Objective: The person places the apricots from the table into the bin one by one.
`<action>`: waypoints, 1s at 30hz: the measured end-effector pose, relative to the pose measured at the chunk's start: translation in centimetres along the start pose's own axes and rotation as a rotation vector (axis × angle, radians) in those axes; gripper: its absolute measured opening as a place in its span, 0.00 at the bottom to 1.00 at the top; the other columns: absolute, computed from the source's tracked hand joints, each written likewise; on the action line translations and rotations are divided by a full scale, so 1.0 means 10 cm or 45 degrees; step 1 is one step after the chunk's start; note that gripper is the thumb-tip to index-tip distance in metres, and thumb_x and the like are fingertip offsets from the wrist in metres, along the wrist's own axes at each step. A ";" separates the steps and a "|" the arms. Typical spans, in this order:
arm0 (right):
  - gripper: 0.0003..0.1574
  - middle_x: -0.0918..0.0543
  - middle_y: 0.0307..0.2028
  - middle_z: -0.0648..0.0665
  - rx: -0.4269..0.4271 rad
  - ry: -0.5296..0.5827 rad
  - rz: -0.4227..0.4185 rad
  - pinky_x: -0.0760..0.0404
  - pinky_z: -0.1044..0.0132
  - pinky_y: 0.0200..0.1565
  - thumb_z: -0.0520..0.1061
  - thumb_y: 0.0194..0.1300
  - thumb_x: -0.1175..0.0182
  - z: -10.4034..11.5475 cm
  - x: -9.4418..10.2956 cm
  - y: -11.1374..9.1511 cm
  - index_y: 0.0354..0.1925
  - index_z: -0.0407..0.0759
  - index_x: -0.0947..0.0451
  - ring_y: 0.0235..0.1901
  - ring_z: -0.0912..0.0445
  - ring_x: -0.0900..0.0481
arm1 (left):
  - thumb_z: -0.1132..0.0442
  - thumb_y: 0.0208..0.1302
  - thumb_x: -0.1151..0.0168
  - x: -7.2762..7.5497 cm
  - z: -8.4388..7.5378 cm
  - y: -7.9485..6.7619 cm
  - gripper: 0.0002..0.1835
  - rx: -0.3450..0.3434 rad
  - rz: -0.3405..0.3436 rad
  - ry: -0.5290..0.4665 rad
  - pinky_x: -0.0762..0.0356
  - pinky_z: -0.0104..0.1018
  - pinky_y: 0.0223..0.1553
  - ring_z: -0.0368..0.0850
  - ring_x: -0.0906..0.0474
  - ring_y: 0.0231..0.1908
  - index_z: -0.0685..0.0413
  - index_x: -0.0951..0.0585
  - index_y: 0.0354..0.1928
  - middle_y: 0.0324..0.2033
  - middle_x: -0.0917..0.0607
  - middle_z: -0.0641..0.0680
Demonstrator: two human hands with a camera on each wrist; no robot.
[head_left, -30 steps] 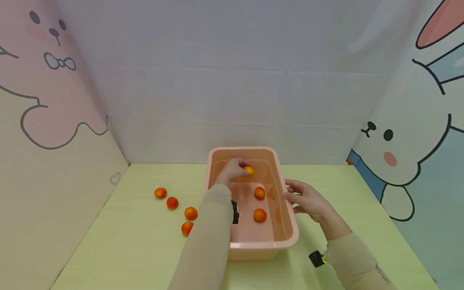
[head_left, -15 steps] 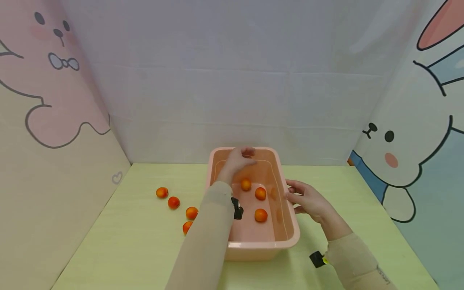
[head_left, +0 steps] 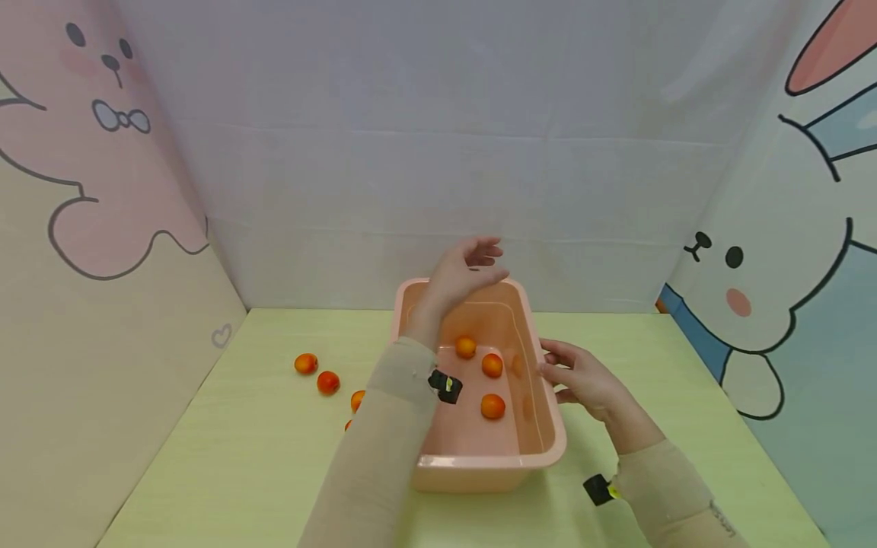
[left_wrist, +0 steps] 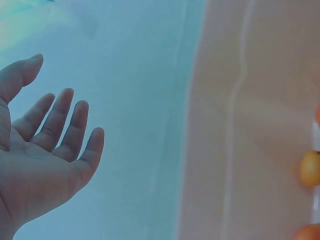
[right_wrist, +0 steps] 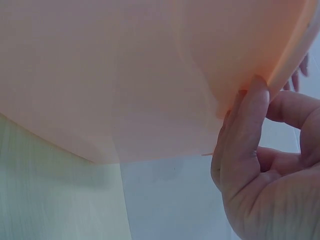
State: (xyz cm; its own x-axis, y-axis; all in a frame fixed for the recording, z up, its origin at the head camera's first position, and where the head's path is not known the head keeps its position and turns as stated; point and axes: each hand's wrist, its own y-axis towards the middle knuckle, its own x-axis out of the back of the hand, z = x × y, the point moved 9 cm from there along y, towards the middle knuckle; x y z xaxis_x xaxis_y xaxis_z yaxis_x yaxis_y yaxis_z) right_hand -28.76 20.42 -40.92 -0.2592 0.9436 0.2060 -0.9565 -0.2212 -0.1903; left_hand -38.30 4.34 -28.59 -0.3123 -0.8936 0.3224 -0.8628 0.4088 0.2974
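My left hand (head_left: 464, 275) is raised over the far left rim of a pink plastic tub (head_left: 479, 461). Its fingers are loosely bent and hold nothing, as the left wrist view shows too. On the tub's right rim my right hand (head_left: 582, 379) holds the edge, and in the right wrist view its fingers (right_wrist: 240, 135) lie against the outer wall under the rim. Inside the tub are a yellow-orange round fruit (head_left: 466, 347), an orange fruit (head_left: 492, 365) and another orange fruit (head_left: 492, 406). Their exact kind is unclear. My left forearm hides part of the tub.
Left of the tub, more fruits lie on the pale green table (head_left: 226, 457): an orange one (head_left: 305, 364), a red-orange one (head_left: 328, 383), and others partly behind my left sleeve. A white sheet (head_left: 329, 190) closes off the back; printed cartoon panels stand on both sides.
My left hand let go of the yellow-orange fruit, which dropped to the tub's floor. The hand then rose up and away from the fruits. My right hand stayed on the rim.
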 end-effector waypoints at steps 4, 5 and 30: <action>0.37 0.37 0.43 0.37 0.003 0.007 0.000 0.18 0.59 0.34 0.42 0.67 0.46 0.01 0.00 0.00 0.68 0.35 0.47 0.34 0.52 0.24 | 0.58 0.57 0.34 0.07 -0.35 -0.07 0.28 -0.131 0.004 0.046 0.31 0.38 0.54 0.44 0.28 0.51 0.44 0.29 0.60 0.51 0.23 0.49; 0.37 0.37 0.43 0.37 0.003 0.007 -0.001 0.18 0.59 0.34 0.42 0.67 0.46 0.01 0.00 -0.01 0.68 0.35 0.47 0.34 0.52 0.24 | 0.58 0.57 0.34 0.09 -0.42 -0.08 0.28 -0.160 0.006 0.055 0.32 0.39 0.55 0.43 0.28 0.51 0.44 0.29 0.61 0.51 0.23 0.49; 0.37 0.36 0.44 0.37 -0.019 0.006 -0.009 0.18 0.59 0.34 0.43 0.67 0.46 0.00 -0.01 -0.01 0.69 0.36 0.48 0.35 0.51 0.24 | 0.69 0.57 0.36 1.04 -1.12 -0.67 0.28 -0.324 -0.188 0.138 0.33 0.46 0.56 0.52 0.28 0.53 0.60 0.30 0.60 0.52 0.23 0.61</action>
State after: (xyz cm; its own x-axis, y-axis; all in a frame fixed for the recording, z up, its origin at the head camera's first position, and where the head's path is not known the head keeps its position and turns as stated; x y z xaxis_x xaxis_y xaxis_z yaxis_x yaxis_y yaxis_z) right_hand -28.66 20.37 -40.96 -0.2517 0.9463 0.2030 -0.9562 -0.2108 -0.2031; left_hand -31.33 -5.66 -17.15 -0.1355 -0.9274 0.3487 -0.7641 0.3218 0.5590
